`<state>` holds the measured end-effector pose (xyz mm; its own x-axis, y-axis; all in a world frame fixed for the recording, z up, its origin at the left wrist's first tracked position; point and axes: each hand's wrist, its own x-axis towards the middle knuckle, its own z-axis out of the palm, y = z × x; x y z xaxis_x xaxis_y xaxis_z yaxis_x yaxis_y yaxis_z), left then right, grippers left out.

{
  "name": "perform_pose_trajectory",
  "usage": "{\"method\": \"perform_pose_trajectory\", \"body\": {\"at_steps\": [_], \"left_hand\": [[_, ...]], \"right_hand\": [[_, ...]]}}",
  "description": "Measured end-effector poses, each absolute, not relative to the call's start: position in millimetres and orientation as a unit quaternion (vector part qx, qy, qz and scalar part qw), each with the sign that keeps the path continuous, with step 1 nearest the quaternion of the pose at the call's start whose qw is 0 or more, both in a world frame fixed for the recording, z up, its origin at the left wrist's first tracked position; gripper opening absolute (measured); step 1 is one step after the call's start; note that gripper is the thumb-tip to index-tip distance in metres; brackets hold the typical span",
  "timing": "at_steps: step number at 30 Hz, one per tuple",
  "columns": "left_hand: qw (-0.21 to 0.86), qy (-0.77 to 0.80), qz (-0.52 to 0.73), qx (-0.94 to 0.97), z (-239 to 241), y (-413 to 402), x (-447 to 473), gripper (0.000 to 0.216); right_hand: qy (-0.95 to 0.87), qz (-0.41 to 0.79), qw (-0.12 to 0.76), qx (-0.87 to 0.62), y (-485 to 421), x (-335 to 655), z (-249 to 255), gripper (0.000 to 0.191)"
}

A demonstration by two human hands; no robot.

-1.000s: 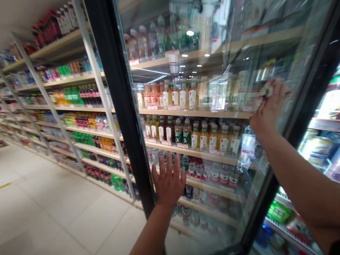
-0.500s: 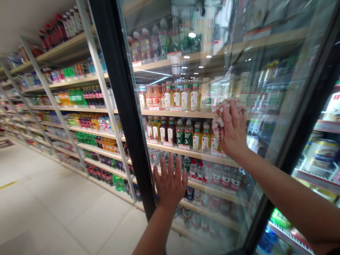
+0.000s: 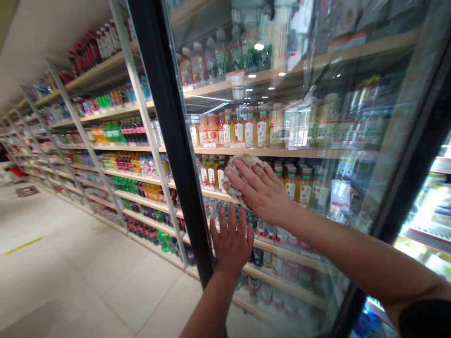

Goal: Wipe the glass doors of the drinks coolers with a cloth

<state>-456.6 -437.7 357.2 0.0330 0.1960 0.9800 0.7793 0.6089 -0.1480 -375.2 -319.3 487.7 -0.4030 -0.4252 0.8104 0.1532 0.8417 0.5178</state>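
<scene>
A glass door with a black frame (image 3: 175, 141) stands in front of me, open at an angle. My right hand (image 3: 266, 191) presses a crumpled whitish cloth (image 3: 235, 174) against the pane, fingers laid over it. Just below and to the left, my left hand (image 3: 232, 239) rests flat on the glass near the frame, fingers spread and nothing in it. Through the pane show shelves of bottled drinks, among them several yellow juice bottles (image 3: 248, 127). The cloth and right hand hide part of the middle row. Ceiling lights reflect in the upper glass.
Long drink shelves (image 3: 134, 178) run away along the left, beside a pale tiled floor (image 3: 88, 286) with a yellow strip (image 3: 23, 246). At the right edge, lit cooler shelves (image 3: 428, 234) hold blurred goods. A dark mat (image 3: 27, 191) lies farther off.
My right hand has slid the cloth left and down across the glass, close to my left hand. The left hand stays flat on the pane. The view has shifted slightly left.
</scene>
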Motion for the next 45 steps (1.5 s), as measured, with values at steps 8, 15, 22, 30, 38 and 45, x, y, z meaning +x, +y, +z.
{"method": "perform_pose_trajectory", "body": {"at_steps": [8,15,22,30,38,45], "left_hand": [[0.613,-0.657,-0.231,-0.373,357.9,-439.2,-457.0,0.076],[0.611,-0.661,-0.227,-0.370,357.6,-438.9,-460.0,0.076],[0.613,-0.662,-0.220,-0.372,359.5,-439.9,-463.3,0.078],[0.618,-0.657,-0.216,-0.373,360.0,-439.7,-469.6,0.079],[0.624,-0.655,-0.216,-0.368,361.4,-439.1,-465.3,0.079],[0.625,-0.655,-0.217,-0.364,362.4,-435.4,-458.4,0.082]], "right_hand": [[-0.796,-0.261,0.534,0.115,-334.0,-392.5,537.9,0.067],[-0.737,-0.183,0.648,0.058,-326.9,-400.3,633.6,0.053],[-0.773,-0.225,0.579,0.131,-332.2,-400.2,580.3,0.054],[-0.784,-0.317,0.518,0.132,-283.7,-367.6,548.4,0.059],[-0.715,-0.190,0.663,-0.109,-136.5,-273.5,559.7,0.060],[-0.659,-0.159,0.729,-0.093,-40.6,-227.5,527.0,0.058]]}}
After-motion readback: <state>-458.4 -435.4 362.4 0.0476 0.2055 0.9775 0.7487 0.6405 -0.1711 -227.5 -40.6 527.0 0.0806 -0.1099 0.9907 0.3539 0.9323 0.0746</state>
